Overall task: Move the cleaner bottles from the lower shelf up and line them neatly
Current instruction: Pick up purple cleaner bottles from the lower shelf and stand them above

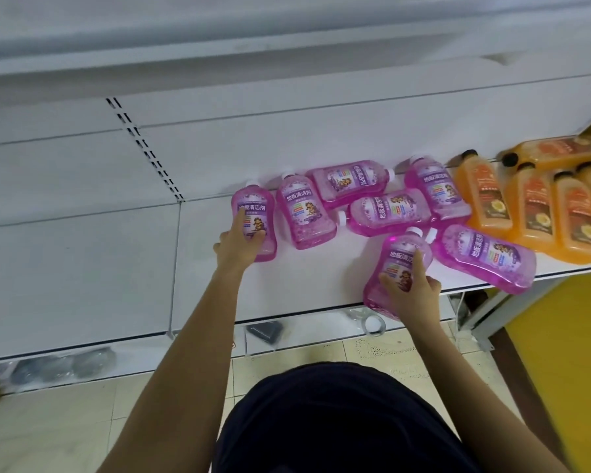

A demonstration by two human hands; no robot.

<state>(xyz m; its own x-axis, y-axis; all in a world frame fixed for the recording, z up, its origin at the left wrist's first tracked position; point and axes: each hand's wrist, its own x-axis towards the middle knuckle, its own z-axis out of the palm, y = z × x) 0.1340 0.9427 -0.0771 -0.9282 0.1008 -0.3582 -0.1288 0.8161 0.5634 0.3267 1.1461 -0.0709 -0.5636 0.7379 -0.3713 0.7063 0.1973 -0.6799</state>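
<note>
Nearest to us, our right hand (410, 292) grips a pink bottle (398, 268) at the front edge of the white shelf (116, 254), fingers wrapped over its label, its base hanging just past the edge and its white cap pointing toward the back. Just right of it, another pink bottle (485, 257) lies flat and slanted, its base reaching over the front edge. Further in, our left hand (241, 245) clasps the leftmost pink bottle (255, 221), thumb and fingers around its lower body. Beside that one a fourth pink bottle (302, 213) stands. Behind, three more pink bottles lie in a loose cluster: one flat in the middle (388, 211), one flat near the back edge (350, 182), and one leaning at the cluster's right (435, 189). Toward the shelf's right end, orange bottles (533, 206) crowd together, one lying across the back. Below the shelf we see tiled floor (82, 421).
</note>
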